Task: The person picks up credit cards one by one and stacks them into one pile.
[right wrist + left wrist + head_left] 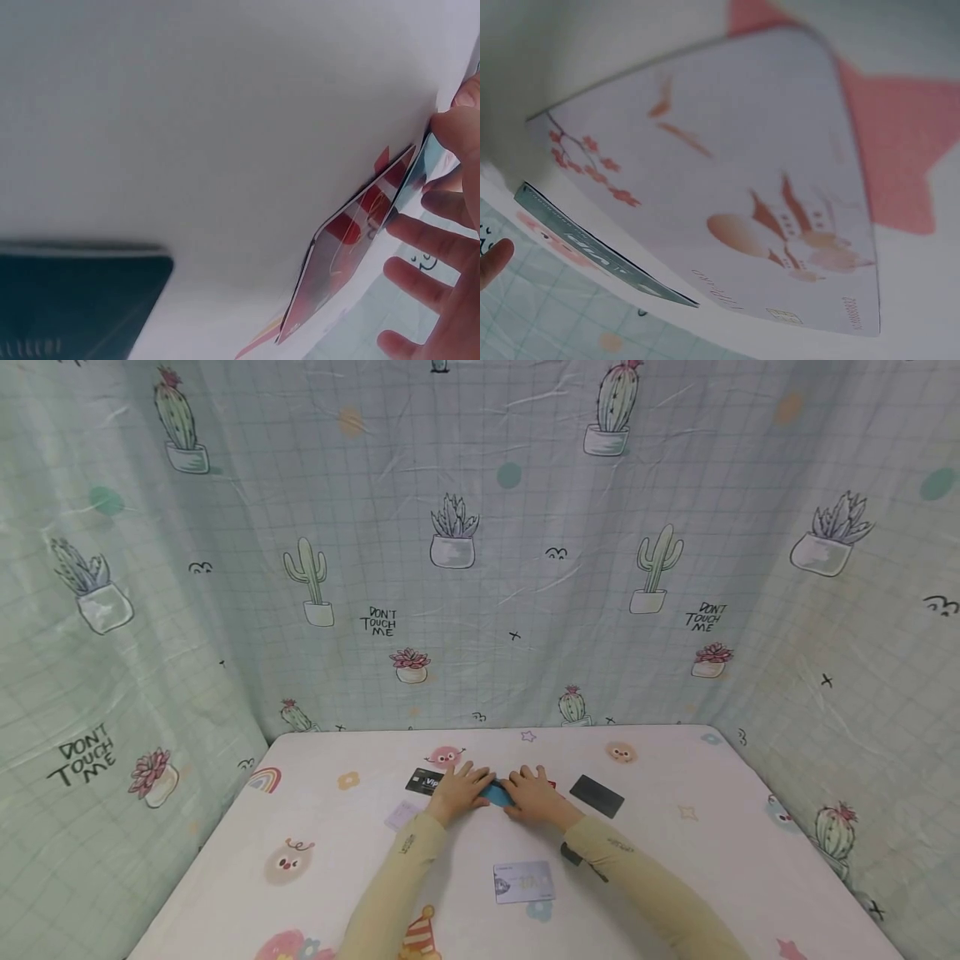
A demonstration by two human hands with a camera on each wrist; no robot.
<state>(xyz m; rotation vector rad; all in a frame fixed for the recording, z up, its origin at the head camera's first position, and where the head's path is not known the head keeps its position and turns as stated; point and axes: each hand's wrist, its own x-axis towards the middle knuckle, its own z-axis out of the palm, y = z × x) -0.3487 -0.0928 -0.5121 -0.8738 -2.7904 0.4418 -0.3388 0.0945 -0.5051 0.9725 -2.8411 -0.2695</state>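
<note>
A blue card [496,792] lies between my two hands near the far middle of the table. My left hand [457,793] pinches its left side; only a fingertip shows in the left wrist view. My right hand [534,795] holds the right side between thumb and forefinger [442,180], its other fingers spread. Beside the right hand a red patterned card [352,240] lies mostly covered in the head view. By the left hand are a black VIP card [422,781] and a pale lilac card [667,172] with blossom and castle drawings.
A dark card [597,796] lies to the right of the right hand. Nearer to me is a silvery card [523,882], and another dark card [572,853] is partly covered by the right sleeve. A patterned curtain [480,593] stands behind the printed tablecloth [337,827].
</note>
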